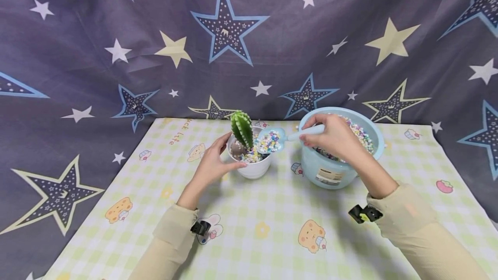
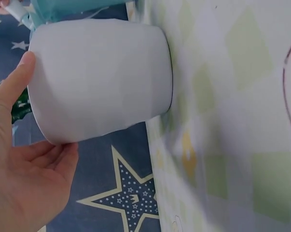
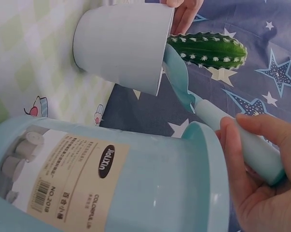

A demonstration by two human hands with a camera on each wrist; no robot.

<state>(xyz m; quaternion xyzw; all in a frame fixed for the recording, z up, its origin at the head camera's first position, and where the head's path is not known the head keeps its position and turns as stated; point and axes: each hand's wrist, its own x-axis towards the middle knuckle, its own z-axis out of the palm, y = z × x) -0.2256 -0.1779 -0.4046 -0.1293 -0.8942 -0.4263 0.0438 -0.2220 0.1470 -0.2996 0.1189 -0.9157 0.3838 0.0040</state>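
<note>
A white flower pot [image 1: 253, 170] stands upright on the table, with a green ribbed cactus [image 1: 242, 129] and some multicoloured pebbles [image 1: 250, 155] inside. My left hand [image 1: 212, 162] holds the pot's left side, thumb at the near rim and fingers round the back. In my right hand [image 1: 339, 136] is the handle of a light blue trowel [image 3: 242, 137]. Its blade, loaded with pebbles, is at the pot's right rim beside the cactus. Right of the pot, under my right hand, stands a light blue bucket [image 1: 330, 172] of pebbles [image 1: 358, 135].
A green-and-white checked cloth [image 1: 249, 228] with cartoon prints covers the table. Behind it hangs a dark curtain [image 1: 148, 33] with star patterns. A paper label [image 3: 70, 176] is on the bucket's side.
</note>
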